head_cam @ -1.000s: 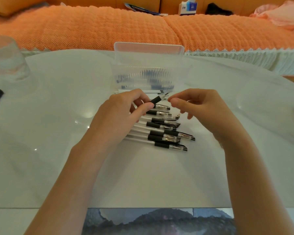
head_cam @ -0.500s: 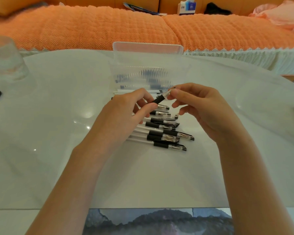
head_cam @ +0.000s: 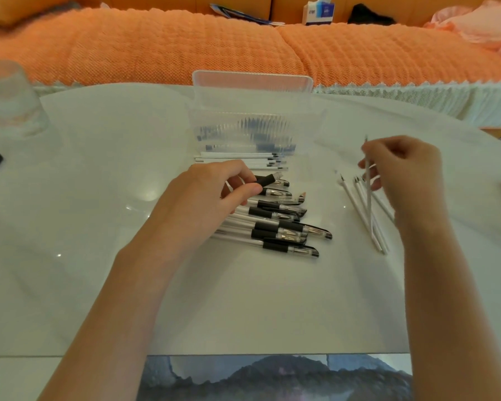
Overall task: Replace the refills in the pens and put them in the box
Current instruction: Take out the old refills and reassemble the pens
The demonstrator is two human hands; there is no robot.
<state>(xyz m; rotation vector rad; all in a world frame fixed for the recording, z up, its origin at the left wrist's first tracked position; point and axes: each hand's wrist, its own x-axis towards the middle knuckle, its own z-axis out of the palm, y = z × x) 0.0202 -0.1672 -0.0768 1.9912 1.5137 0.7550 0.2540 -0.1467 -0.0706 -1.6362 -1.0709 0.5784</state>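
White table [head_cam: 99, 169] lies bare leftward — left hand [head_cam: 211, 198] grips a pen [head_cam: 268, 179], right hand [head_cam: 402, 169] a refill [head_cam: 368, 195] (near-upright).

Single head view, looking forward and down, close over table [head_cam: 99, 285]

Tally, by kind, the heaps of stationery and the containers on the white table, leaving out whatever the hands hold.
Heaps of pens: 1
Heaps of loose refills: 2, one before the box, one by the right hand
Clear plastic boxes: 1
Drinking glasses: 1
Total: 5
Left out: the pen in the left hand, the refill in the right hand.
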